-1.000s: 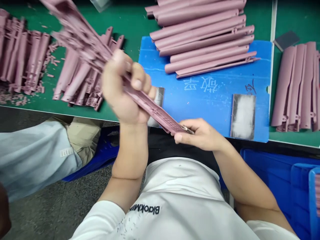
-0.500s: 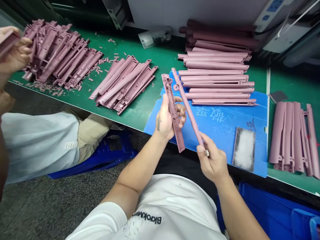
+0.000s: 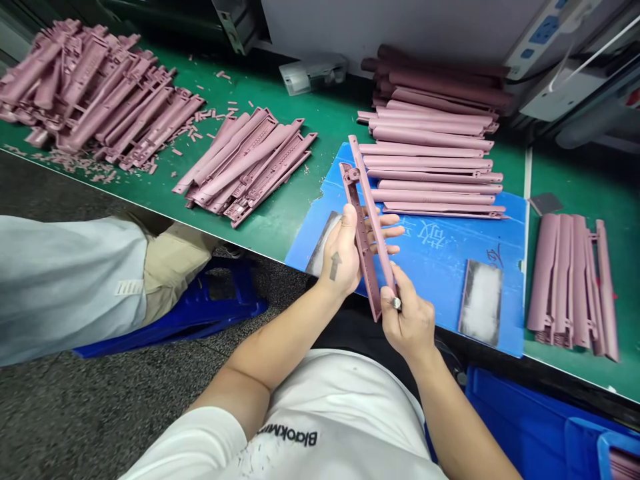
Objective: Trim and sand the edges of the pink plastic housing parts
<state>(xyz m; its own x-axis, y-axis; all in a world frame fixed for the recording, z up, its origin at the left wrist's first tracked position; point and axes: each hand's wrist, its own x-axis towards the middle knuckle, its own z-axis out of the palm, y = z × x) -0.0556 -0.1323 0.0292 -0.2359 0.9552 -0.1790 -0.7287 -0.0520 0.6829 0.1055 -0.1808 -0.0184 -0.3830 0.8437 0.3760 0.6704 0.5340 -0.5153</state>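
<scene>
My left hand (image 3: 345, 257) holds a pink slotted strip (image 3: 367, 270), its hollow inner side facing up, between the thumb and palm; the other fingers stretch out behind it. My right hand (image 3: 409, 317) pinches the lower end of a narrow pink strip (image 3: 373, 207) with a small tab near its top. A small metallic tip (image 3: 397, 303) shows at my right fingers; the rest of it is hidden. The two strips lie side by side at a slight angle, and their upper parts overlap in view.
Pink parts form a large heap (image 3: 100, 87), a smaller pile (image 3: 250, 160), a stack (image 3: 430, 160) and a row (image 3: 565, 280). A white-topped block (image 3: 481, 300) rests on the blue sheet (image 3: 450, 257). A person's light sleeve or shirt (image 3: 65, 287) is at left.
The narrow strip in my right hand has come left, up to the slotted strip. My left fingers have straightened. At left, the other person's hand has gone out of view.
</scene>
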